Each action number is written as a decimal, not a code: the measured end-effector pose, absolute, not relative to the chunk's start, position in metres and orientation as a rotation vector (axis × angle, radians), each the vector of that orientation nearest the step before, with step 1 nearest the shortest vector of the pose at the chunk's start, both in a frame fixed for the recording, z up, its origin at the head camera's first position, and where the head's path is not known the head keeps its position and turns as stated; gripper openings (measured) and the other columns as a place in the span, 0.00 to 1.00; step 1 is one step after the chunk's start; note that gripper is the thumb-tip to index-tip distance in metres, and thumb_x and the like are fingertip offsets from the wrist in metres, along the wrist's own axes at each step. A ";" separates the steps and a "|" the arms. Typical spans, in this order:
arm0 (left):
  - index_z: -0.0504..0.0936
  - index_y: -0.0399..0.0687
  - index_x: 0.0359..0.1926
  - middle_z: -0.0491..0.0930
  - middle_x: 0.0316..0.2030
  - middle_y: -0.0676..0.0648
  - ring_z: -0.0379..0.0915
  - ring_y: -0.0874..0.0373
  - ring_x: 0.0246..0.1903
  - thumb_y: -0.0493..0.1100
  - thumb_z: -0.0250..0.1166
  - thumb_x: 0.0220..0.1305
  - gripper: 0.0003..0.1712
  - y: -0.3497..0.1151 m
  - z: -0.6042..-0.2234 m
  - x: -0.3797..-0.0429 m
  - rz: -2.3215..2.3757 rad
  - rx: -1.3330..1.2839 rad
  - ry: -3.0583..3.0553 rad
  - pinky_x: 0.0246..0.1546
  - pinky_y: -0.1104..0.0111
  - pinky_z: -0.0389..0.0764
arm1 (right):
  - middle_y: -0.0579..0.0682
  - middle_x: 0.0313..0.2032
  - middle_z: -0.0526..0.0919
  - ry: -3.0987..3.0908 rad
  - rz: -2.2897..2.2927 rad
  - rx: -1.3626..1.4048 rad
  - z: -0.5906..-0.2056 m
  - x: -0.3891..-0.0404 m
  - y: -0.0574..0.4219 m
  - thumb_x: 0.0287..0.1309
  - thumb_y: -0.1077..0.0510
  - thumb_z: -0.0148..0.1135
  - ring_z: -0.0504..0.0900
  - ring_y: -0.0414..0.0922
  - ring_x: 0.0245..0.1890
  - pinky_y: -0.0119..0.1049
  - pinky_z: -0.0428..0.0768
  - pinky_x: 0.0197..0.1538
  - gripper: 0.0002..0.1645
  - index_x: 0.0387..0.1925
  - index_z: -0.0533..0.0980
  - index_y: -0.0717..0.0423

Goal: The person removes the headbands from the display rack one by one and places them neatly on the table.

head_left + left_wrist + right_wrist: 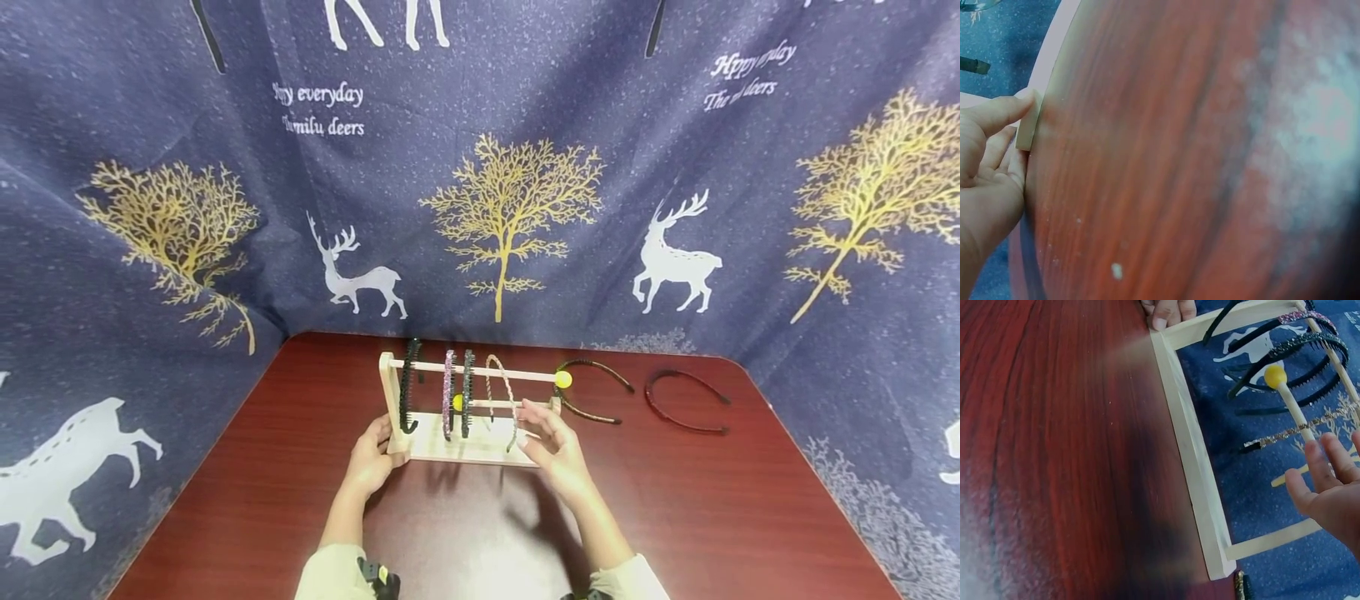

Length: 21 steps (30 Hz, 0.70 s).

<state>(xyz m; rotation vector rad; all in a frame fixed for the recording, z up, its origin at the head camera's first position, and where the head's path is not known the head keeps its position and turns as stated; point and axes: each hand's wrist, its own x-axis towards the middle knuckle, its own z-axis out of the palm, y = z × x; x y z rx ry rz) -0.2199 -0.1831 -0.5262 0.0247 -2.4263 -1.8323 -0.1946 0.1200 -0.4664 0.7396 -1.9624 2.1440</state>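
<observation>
A pale wooden headband rack (472, 452) with two rods stands on the table. Hanging from its upper rod are a black headband (406, 392), a pink glittery headband (448, 392), a dark glittery headband (467, 392) and a gold braided headband (504, 385). My left hand (371, 454) grips the rack's left end; in the left wrist view, thumb and fingers (1007, 112) pinch its corner. Beside the gold headband, my right hand (558, 450) has its fingers loosely spread. The right wrist view shows those fingers (1322, 465) near the lower rod, with no visible grip.
To the right of the rack, a gold-and-black headband (592, 417) and a dark red headband (686, 425) lie on the reddish-brown table (720, 508). Yellow balls cap the rods, one being the upper ball (563, 380). A patterned blue cloth (480, 100) hangs behind.
</observation>
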 end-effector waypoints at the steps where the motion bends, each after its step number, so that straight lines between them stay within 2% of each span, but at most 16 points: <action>1: 0.62 0.30 0.62 0.68 0.55 0.27 0.63 0.38 0.57 0.20 0.67 0.41 0.43 -0.183 -0.526 -0.220 -1.827 0.016 -2.428 0.59 0.52 0.67 | 0.70 0.53 0.71 -1.971 2.148 0.737 -0.466 -0.195 0.119 0.53 0.74 0.57 0.71 0.60 0.53 0.40 0.74 0.56 0.31 0.60 0.62 0.73; 4: 0.62 0.30 0.62 0.68 0.56 0.28 0.64 0.39 0.57 0.20 0.66 0.41 0.43 -0.183 -0.527 -0.220 -1.846 0.021 -2.420 0.59 0.53 0.67 | 0.69 0.53 0.71 -1.990 2.158 0.728 -0.466 -0.197 0.117 0.53 0.73 0.57 0.70 0.59 0.54 0.38 0.73 0.57 0.33 0.61 0.61 0.72; 7: 0.61 0.29 0.63 0.67 0.56 0.27 0.64 0.37 0.57 0.20 0.67 0.42 0.43 -0.183 -0.527 -0.221 -1.840 0.018 -2.436 0.58 0.52 0.67 | 0.70 0.49 0.72 -2.001 2.149 0.702 -0.465 -0.199 0.113 0.53 0.73 0.57 0.72 0.60 0.50 0.36 0.76 0.54 0.30 0.59 0.64 0.70; 10: 0.61 0.30 0.63 0.66 0.56 0.26 0.64 0.36 0.56 0.22 0.67 0.42 0.44 -0.182 -0.525 -0.219 -1.843 0.047 -2.450 0.58 0.52 0.67 | 0.69 0.41 0.76 -2.012 2.112 0.666 -0.466 -0.201 0.111 0.53 0.73 0.57 0.75 0.58 0.44 0.34 0.77 0.50 0.23 0.53 0.68 0.71; 13: 0.60 0.30 0.63 0.66 0.56 0.26 0.64 0.35 0.55 0.22 0.67 0.43 0.44 -0.182 -0.524 -0.218 -1.839 0.053 -2.460 0.58 0.51 0.67 | 0.66 0.36 0.77 -2.027 2.084 0.633 -0.466 -0.202 0.110 0.53 0.73 0.57 0.78 0.52 0.39 0.33 0.77 0.48 0.15 0.45 0.70 0.74; 17: 0.61 0.30 0.63 0.67 0.56 0.26 0.64 0.36 0.56 0.22 0.67 0.43 0.43 -0.182 -0.524 -0.218 -1.836 0.043 -2.461 0.58 0.51 0.67 | 0.67 0.34 0.76 -2.056 2.073 0.621 -0.461 -0.200 0.110 0.54 0.75 0.55 0.77 0.46 0.36 0.30 0.76 0.44 0.09 0.38 0.70 0.76; 21: 0.62 0.29 0.62 0.67 0.56 0.26 0.63 0.36 0.57 0.21 0.67 0.43 0.42 -0.182 -0.523 -0.218 -1.818 0.019 -2.458 0.59 0.52 0.66 | 0.71 0.34 0.74 -2.077 2.052 0.653 -0.448 -0.196 0.109 0.54 0.78 0.53 0.75 0.46 0.35 0.29 0.75 0.42 0.07 0.37 0.70 0.76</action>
